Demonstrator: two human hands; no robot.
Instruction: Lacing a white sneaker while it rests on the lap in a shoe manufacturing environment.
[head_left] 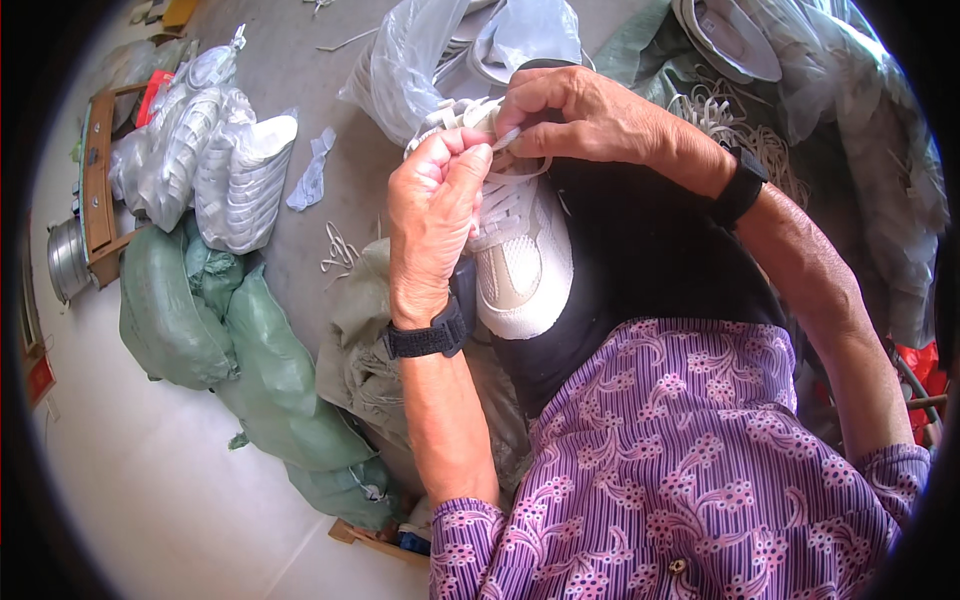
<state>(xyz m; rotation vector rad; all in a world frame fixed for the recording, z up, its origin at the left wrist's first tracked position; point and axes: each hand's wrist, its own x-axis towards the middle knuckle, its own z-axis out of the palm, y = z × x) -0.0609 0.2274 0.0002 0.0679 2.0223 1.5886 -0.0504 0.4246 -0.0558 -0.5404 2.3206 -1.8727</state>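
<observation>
No text, label, brand, number or sign is legible in this view; the white shoe (522, 270) shows no lettering that can be made out on its visible surface; the red panel (40, 380) at the far left edge is too small to tell whether it bears writing; the crumpled white scrap (312, 172) is likewise too unclear for any print to be confirmed; the green sacks (285, 370) and the stacked plastic-wrapped bundles (245, 180) yield no readable marking.
</observation>
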